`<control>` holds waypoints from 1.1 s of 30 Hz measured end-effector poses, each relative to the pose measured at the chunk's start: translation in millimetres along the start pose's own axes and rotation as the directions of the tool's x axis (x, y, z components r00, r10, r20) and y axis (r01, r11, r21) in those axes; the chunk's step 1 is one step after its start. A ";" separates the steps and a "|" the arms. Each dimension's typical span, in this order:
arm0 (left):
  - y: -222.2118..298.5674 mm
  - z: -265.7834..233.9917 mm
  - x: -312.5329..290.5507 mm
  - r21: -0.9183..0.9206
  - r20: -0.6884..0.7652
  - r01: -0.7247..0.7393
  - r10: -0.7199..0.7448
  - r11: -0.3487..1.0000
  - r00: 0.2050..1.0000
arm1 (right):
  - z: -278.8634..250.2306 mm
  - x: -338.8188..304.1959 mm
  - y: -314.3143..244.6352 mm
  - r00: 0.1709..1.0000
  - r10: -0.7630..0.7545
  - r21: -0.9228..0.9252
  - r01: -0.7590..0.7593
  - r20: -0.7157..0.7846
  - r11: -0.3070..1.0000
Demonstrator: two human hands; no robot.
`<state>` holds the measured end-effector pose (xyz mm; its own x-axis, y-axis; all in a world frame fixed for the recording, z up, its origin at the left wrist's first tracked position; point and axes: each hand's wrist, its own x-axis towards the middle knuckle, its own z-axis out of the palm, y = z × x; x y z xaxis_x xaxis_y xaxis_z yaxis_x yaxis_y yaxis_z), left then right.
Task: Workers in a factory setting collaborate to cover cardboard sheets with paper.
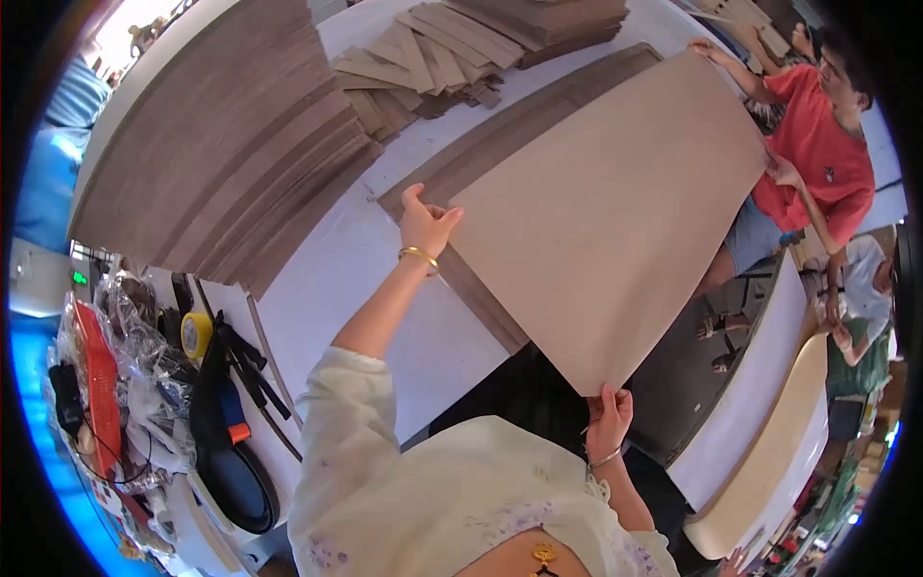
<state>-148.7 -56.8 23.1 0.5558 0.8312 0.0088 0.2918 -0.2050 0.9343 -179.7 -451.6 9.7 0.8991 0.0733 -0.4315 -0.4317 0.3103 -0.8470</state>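
Observation:
A large, thin light-brown sheet [615, 212], perhaps wood veneer or paper, stretches out before me. My left hand [428, 226] is closed at its left near corner, with thumb and fingers at the edge. At the corner closest to my body, my right hand [608, 418] pinches the sheet. A person in a red shirt [822, 149] holds the far end with both hands, so the sheet spans between us. Beneath it lies a stack of darker brown sheets [486, 303], largely covered, on a white table [370, 332].
A tall stack of brown wood sheets [216, 125] stands at the left. Loose strips [423, 58] are heaped at the back. Tape [196, 335], plastic bags and tools crowd the lower left. A long pale curved board [769, 442] rests on a white surface at the right.

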 end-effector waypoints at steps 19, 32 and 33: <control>-59.0 9.9 75.4 0.361 -0.196 0.085 -0.014 0.929 0.981 | 68.6 53.0 34.3 0.972 0.227 -0.070 -0.231 -0.068 0.970; -59.4 10.7 81.7 0.499 -0.133 0.002 0.075 0.867 0.988 | 73.9 60.1 34.7 0.954 0.273 -0.093 -0.285 -0.122 0.954; -61.0 10.9 82.9 0.500 -0.129 0.002 0.072 0.866 0.989 | 73.9 60.1 35.2 0.953 0.275 -0.093 -0.287 -0.127 0.953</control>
<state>-111.9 18.9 -37.0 0.4704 0.8739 0.1224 0.6428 -0.4343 0.6310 -135.5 -366.3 -23.1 0.7292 0.0353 -0.6833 -0.6765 0.1870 -0.7123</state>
